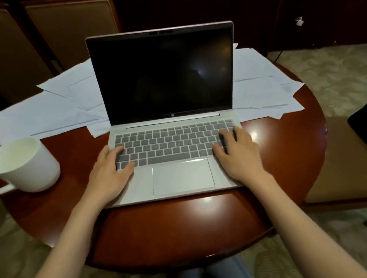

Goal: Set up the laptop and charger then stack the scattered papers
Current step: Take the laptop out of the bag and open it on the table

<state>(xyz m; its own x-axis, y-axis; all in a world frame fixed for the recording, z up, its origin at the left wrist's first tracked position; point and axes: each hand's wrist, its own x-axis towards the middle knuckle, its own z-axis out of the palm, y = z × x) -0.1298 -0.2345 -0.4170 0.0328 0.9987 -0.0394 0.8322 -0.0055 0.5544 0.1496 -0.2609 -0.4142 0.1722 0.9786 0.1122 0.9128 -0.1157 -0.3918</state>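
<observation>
A view from above, looking down at a round, glossy reddish-brown wooden table [175, 227] in a dim room. A silver laptop [173, 126] sits open in the middle of the table, its screen upright and dark, its grey keyboard facing the viewer.

Two bare forearms reach in from the bottom of the view. The left hand [110, 173] lies on the left end of the keyboard, fingers loosely spread and relaxed over the keys, thumb resting near the lower row, palm over the left palm rest. The right hand [235, 152] mirrors it on the right end of the keyboard, fingers lightly bent and touching the keys, gripping nothing. The touchpad lies bare between the two hands.

White papers [51, 110] lie scattered and overlapping on the far half of the table, spreading out to the left and right behind the laptop; some sheets run under or behind its back edge, and a few overhang the table's far rim.

A large white mug [24, 165] stands upright on the table's left side, just in front of the left-hand papers, its handle pointing left.

Behind the table stand chairs [72, 31] with tan padded backs. Another tan seat with something black on it is to the right. The floor is pale patterned carpet. Blue-clad knees show at the bottom centre.
</observation>
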